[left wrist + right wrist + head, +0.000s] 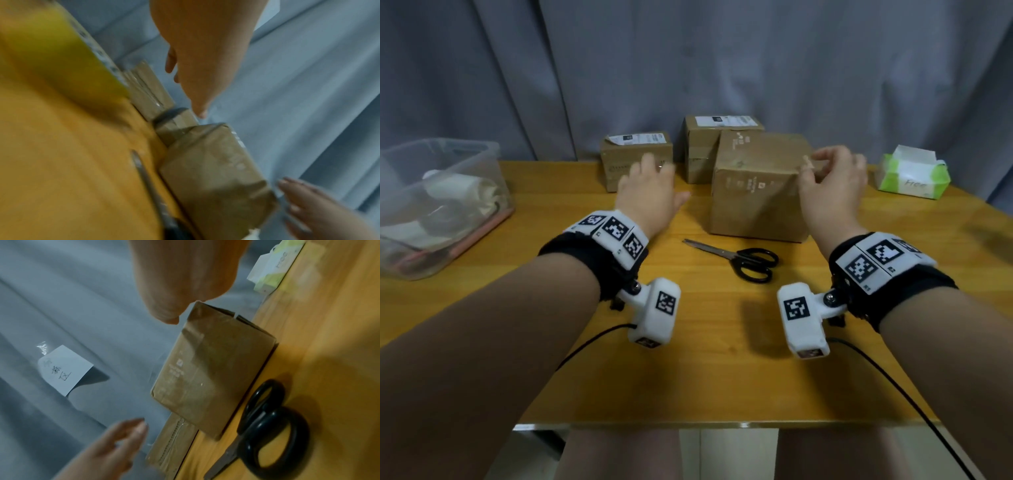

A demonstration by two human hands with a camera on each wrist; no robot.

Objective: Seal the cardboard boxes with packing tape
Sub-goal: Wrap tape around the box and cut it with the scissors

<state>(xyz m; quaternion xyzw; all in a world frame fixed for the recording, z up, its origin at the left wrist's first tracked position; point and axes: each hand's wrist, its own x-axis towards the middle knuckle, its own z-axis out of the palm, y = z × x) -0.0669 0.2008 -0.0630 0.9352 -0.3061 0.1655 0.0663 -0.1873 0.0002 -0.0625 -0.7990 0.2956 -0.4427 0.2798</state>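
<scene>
While the left hand (650,192) hovers spread, the right hand (832,185) pinches at the nearest box's (756,192) right edge.

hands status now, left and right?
Left hand: open, holding nothing.
Right hand: fingers curled at the box edge; a hold cannot be told.
</scene>
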